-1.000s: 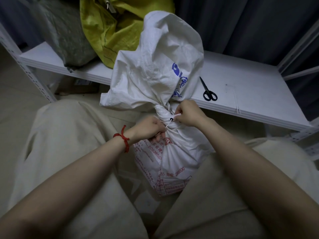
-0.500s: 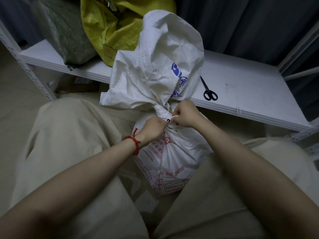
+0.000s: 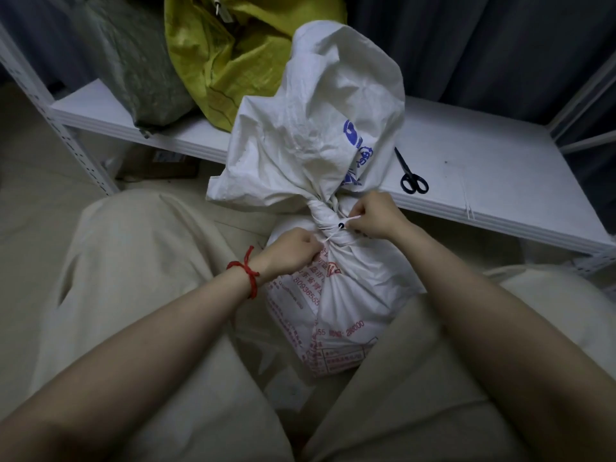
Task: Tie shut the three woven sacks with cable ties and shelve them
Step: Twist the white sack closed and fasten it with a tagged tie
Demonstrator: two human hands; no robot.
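white sack (image 3: 333, 295) stood on the floor between your knees, before the shelf (image 3: 500, 181) | your left grip (image 3: 293, 250) and right grip (image 3: 375, 215) each pinched a cable tie (image 3: 340, 226) end, drawn slightly further apart than before | neck was cinching; shelving remained

We read red digits beginning 809365 on the white sack (image 3: 313, 155). Lower down we make out 55. Its blue print is illegible.
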